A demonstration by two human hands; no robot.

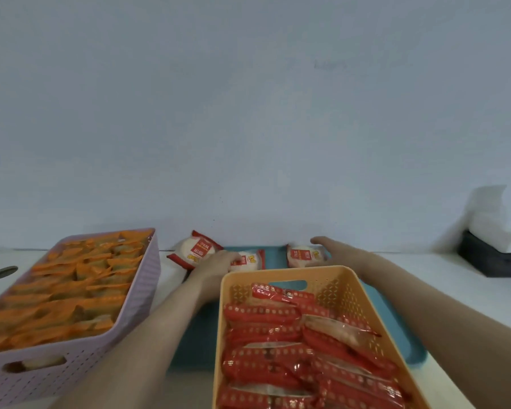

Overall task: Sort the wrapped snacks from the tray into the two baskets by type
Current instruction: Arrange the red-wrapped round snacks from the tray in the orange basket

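Three round white snacks in red-ended wrappers lie at the far end of the table. My left hand [217, 261] grips the left end of the middle snack [250, 259] on the teal tray [195, 335]. My right hand [335, 250] curls its fingers round the back and right side of the right snack [303, 255]. The third snack [196, 248] leans near the wall, left of the tray. An orange basket [281, 273] full of red wrapped snacks stands on the tray between my arms. The purple basket [136, 317] at the left holds orange wrapped snacks.
A wall rises right behind the table's far edge. A black holder with white paper [484, 255] stands at the far right. A round hole [3, 272] sits in the white tabletop at the far left.
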